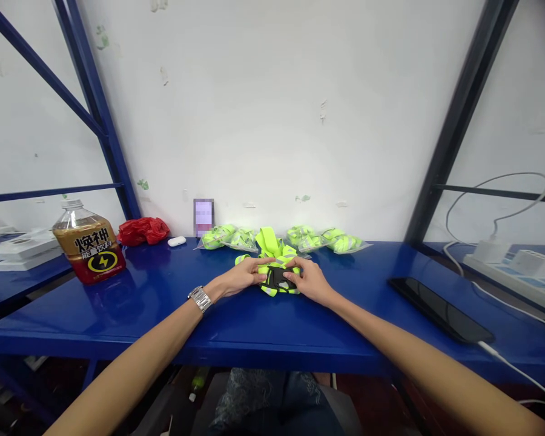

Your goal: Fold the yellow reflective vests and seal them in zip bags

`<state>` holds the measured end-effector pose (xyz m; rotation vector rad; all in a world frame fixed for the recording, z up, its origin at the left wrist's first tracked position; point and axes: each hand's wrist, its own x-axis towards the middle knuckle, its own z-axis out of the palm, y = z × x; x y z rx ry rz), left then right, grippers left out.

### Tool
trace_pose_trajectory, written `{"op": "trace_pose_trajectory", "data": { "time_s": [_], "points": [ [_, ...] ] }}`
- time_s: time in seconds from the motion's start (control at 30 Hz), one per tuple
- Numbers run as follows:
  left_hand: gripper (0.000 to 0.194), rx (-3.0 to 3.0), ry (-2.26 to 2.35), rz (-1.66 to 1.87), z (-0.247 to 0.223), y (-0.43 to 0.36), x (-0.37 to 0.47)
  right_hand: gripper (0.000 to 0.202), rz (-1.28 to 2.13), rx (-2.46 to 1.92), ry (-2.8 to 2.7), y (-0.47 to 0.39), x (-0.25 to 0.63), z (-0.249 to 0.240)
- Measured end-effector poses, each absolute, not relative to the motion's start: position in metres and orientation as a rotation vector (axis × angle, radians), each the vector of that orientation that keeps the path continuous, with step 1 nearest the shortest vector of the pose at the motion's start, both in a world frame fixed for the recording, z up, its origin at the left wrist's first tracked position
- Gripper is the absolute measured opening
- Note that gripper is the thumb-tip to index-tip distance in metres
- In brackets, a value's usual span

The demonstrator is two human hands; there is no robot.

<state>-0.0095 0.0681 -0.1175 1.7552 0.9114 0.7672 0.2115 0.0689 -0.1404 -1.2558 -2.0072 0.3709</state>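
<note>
Between my two hands is a bundle of neon-yellow reflective straps (pixel 269 244) with a black plastic buckle (pixel 278 279) at its front. My left hand (pixel 247 274) grips the buckle's left end, thumb in front and fingers behind the straps. On the other side, my right hand (pixel 309 279) pinches the buckle's right end between thumb and fingers. The straps rest on or just above the blue table (pixel 236 330); I cannot tell which. Behind them, several clear bags (pixel 345 241) hold similar yellow straps along the wall.
A large drink bottle (pixel 91 245) stands at left, beside a red plastic bag (pixel 143 231). A white case (pixel 177 241) and an upright phone (pixel 204 217) sit near the wall. At right lie a black phone (pixel 440 309) on a cable and a power strip (pixel 518 281) with chargers.
</note>
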Motion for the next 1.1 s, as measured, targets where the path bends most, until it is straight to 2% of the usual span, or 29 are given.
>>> {"op": "trace_pose_trajectory", "data": {
  "time_s": [0.13, 0.3, 0.43, 0.63, 0.77, 0.9, 1.0, 1.1],
  "points": [
    [0.057, 1.578, 0.846, 0.897, -0.129, 0.074, -0.007, 0.020, 0.417, -1.220, -2.005, 0.070, 0.213, -0.141],
    [0.039, 1.677, 0.959, 1.012, -0.140, 0.073, -0.002, 0.018, 0.391, -1.223, -2.007, 0.071, 0.213, -0.140],
    [0.018, 1.985, 1.096, 1.017, -0.143, 0.070, 0.000, 0.019, 0.378, -1.213, -2.013, 0.070, 0.213, -0.139],
    [0.025, 2.324, 1.202, 0.816, -0.136, 0.064, 0.000, 0.018, 0.312, -1.248, -2.087, 0.068, 0.210, -0.133],
    [0.033, 2.315, 1.269, 0.855, -0.134, 0.056, 0.004, 0.016, 0.232, -1.287, -2.127, 0.069, 0.209, -0.131],
    [0.022, 2.378, 1.248, 0.847, -0.129, 0.047, 0.007, 0.013, 0.233, -1.271, -2.120, 0.069, 0.209, -0.132],
    [0.028, 2.431, 1.165, 0.766, -0.122, 0.045, 0.003, 0.013, 0.253, -1.283, -2.122, 0.070, 0.209, -0.132],
    [0.070, 2.494, 1.126, 0.685, -0.117, 0.047, -0.002, 0.015, 0.266, -1.289, -2.137, 0.073, 0.209, -0.132]
  ]
}}
